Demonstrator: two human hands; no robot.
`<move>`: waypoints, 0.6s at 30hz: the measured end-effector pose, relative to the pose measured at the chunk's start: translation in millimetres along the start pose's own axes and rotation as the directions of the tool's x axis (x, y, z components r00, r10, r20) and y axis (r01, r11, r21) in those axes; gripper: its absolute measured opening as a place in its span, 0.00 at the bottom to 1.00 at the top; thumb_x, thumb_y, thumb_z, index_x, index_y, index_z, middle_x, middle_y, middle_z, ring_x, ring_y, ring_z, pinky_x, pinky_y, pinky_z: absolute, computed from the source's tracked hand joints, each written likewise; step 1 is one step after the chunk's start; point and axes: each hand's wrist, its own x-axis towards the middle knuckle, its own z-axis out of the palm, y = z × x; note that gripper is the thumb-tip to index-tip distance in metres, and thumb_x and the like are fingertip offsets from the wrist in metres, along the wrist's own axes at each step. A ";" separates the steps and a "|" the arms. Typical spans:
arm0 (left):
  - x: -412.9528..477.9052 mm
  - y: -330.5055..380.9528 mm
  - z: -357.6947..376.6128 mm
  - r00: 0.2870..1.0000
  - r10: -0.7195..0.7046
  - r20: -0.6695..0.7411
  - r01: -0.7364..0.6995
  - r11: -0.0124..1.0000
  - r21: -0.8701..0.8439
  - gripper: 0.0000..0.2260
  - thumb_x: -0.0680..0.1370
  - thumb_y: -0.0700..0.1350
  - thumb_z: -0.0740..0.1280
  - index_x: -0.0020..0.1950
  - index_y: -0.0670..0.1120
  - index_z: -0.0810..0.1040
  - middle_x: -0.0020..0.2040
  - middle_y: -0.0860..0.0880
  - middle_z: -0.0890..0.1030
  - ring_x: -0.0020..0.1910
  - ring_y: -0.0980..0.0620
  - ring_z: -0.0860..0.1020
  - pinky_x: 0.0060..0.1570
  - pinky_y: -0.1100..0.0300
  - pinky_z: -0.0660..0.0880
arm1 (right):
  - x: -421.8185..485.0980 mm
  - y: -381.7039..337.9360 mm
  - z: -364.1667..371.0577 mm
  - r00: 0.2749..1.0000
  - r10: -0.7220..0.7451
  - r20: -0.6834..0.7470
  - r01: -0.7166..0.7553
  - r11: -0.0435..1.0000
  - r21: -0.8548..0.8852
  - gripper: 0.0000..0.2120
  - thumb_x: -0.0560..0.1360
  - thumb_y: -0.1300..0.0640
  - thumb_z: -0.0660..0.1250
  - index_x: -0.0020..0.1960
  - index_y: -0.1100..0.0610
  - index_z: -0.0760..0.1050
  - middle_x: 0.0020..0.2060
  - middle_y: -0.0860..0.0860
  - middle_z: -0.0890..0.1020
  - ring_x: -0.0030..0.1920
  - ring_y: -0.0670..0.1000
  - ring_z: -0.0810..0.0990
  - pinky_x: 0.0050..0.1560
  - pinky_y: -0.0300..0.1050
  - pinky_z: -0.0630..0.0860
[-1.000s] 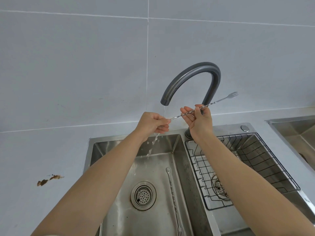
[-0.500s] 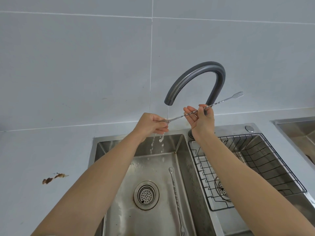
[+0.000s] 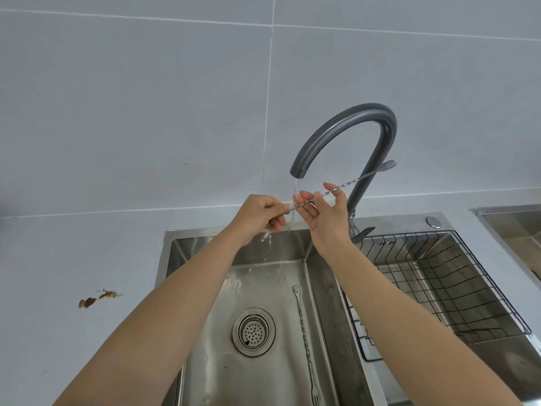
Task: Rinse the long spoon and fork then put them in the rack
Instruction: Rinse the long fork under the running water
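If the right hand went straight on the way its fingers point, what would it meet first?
Likely the thin water stream under the faucet spout, just past the right hand pinching the long fork; beyond that, the tiled wall. Depth unclear.

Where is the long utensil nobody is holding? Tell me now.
In the head view, the loose utensil lies flat on the floor of the left basin, just right of the drain strainer, along the divider wall.
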 end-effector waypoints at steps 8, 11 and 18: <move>-1.5 3.7 -11.7 0.996 -0.013 0.093 0.022 0.994 -0.103 0.08 0.76 0.36 0.63 0.54 0.35 0.77 0.37 0.45 0.80 0.27 0.59 0.81 0.31 0.69 0.79 | 4.2 -10.6 4.2 0.999 -0.044 -0.032 0.045 0.998 0.036 0.08 0.81 0.64 0.53 0.54 0.53 0.66 0.39 0.56 0.79 0.33 0.48 0.85 0.43 0.40 0.82; 2.1 9.7 -4.6 0.998 -0.014 0.066 0.019 0.997 -0.074 0.05 0.76 0.39 0.64 0.45 0.39 0.78 0.35 0.46 0.80 0.24 0.60 0.79 0.27 0.70 0.77 | 6.1 -17.3 1.0 0.995 -0.080 -0.056 0.083 0.996 0.039 0.08 0.81 0.63 0.53 0.55 0.52 0.65 0.40 0.56 0.79 0.35 0.49 0.84 0.46 0.42 0.81; 15.6 17.4 14.8 1.000 -0.019 0.003 0.019 1.000 0.021 0.10 0.76 0.45 0.66 0.39 0.40 0.79 0.30 0.47 0.77 0.19 0.61 0.74 0.24 0.70 0.73 | 12.2 -36.6 -15.0 0.985 -0.131 -0.108 0.138 0.989 0.055 0.07 0.81 0.62 0.52 0.55 0.52 0.64 0.42 0.55 0.80 0.41 0.51 0.83 0.45 0.40 0.82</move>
